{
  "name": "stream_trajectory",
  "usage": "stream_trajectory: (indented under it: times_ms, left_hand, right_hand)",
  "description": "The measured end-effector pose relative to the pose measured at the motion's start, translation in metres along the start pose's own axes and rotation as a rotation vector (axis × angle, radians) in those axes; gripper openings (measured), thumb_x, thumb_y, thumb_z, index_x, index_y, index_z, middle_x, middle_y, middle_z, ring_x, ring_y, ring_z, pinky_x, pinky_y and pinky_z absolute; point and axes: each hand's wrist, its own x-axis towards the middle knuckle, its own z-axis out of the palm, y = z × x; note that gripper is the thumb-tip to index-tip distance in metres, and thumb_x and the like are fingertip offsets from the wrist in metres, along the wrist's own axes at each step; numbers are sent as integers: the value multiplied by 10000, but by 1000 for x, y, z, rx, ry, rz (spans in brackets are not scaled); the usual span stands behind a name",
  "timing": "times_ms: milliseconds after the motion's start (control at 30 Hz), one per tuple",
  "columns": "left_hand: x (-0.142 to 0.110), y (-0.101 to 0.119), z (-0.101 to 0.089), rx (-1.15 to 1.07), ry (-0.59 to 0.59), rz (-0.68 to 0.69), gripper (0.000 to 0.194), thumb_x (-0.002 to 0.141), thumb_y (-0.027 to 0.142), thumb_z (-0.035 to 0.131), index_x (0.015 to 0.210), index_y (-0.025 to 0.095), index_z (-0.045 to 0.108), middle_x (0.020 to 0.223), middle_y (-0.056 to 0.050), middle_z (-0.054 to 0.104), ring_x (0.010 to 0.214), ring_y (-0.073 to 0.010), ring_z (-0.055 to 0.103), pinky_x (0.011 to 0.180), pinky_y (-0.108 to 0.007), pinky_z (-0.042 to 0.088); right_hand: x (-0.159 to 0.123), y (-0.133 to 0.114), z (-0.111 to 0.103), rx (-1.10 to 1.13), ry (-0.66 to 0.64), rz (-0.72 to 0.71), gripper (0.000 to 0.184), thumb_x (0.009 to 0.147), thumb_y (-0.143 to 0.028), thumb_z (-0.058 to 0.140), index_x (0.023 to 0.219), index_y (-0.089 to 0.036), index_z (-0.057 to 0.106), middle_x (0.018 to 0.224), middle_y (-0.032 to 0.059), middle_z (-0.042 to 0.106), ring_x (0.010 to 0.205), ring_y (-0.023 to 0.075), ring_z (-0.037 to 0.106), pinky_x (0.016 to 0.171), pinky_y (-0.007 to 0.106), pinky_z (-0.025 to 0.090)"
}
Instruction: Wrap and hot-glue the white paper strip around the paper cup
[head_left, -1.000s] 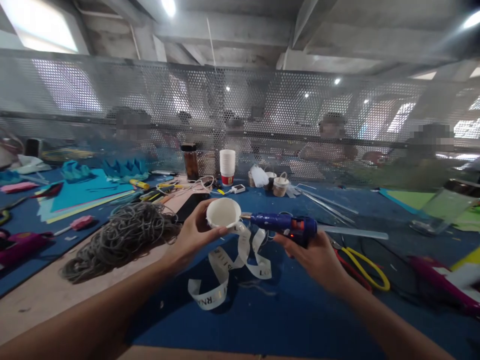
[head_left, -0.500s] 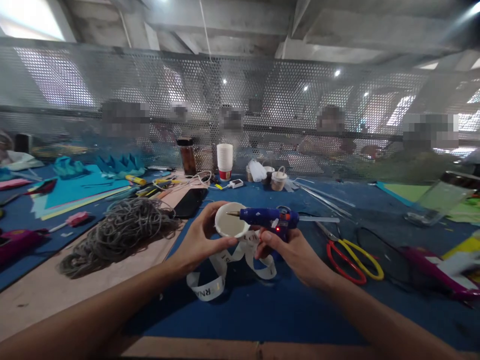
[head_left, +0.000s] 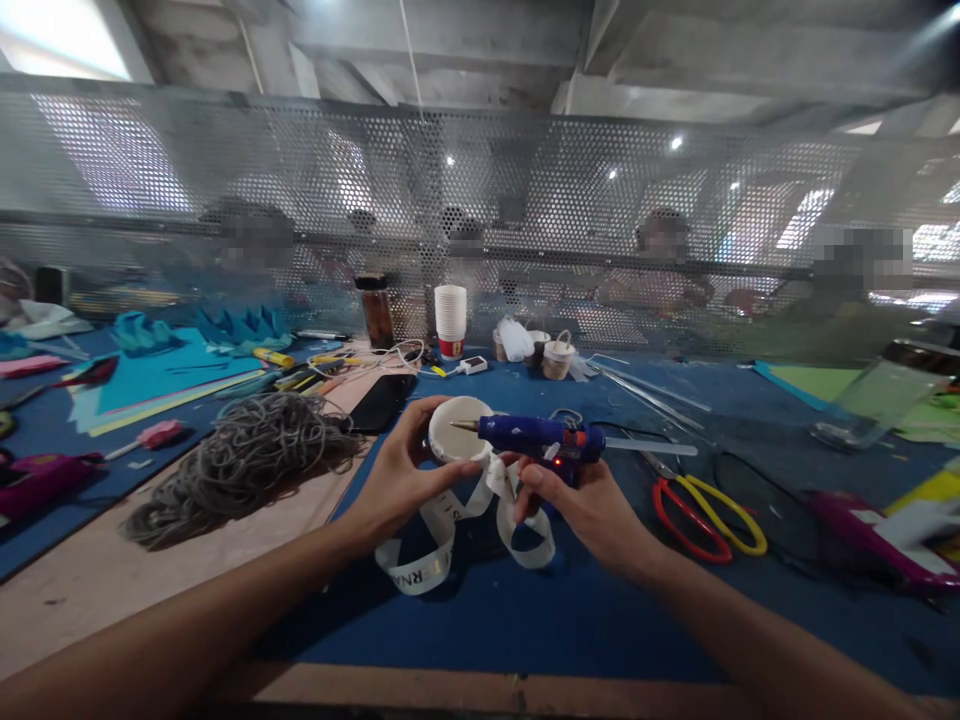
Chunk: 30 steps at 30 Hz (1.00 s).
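My left hand is closed around a white paper cup, its open mouth tilted toward me. In my right hand is a blue hot glue gun with a red light lit. Its metal nozzle points left, across the cup's mouth; whether it touches the cup I cannot tell. A clear glue stick sticks out of its back end. Below the cup hangs a white printed ribbon in loose loops, its upper end by the cup's rim and my right fingers.
Left lie grey yarn and a black phone. Red-and-yellow scissors and a purple glue gun lie right. Stacked paper cups, a brown jar and small baskets stand before a perforated metal screen.
The cup has risen slightly and turned a little in my left hand. The glue gun stays at its mouth, while the ribbon near the rim has bunched and shifted.
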Motion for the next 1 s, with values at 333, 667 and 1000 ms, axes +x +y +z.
stream_trajectory:
  times_ms: [333, 667, 1000]
  left_hand:
    - [2, -8, 5, -87, 5, -81, 682, 679, 317, 828, 1264, 211, 494, 1230, -89, 636, 1143, -273, 611, 918, -374, 525]
    - [5, -3, 7, -60, 22, -149, 698, 650, 332, 836, 1241, 199, 490, 1201, -84, 641, 1111, -271, 621, 919, -382, 529]
    - [5, 2, 3, -58, 47, -155, 709, 657, 387, 803, 1259, 183, 489, 1191, -108, 645, 1069, -284, 635, 856, -396, 551]
  right_hand:
    - [-2, 2, 3, 1, -33, 18, 239, 894, -424, 656, 902, -185, 663, 651, 3, 701, 636, 151, 686, 673, 275, 535]
    - [0, 9, 3, -3, -81, 49, 247, 897, -437, 652, 926, -193, 669, 692, 18, 732, 678, 168, 713, 706, 305, 563]
    - [0, -7, -6, -99, 103, -40, 290, 873, -461, 670, 960, -187, 704, 820, 41, 739, 706, 173, 697, 707, 312, 575]
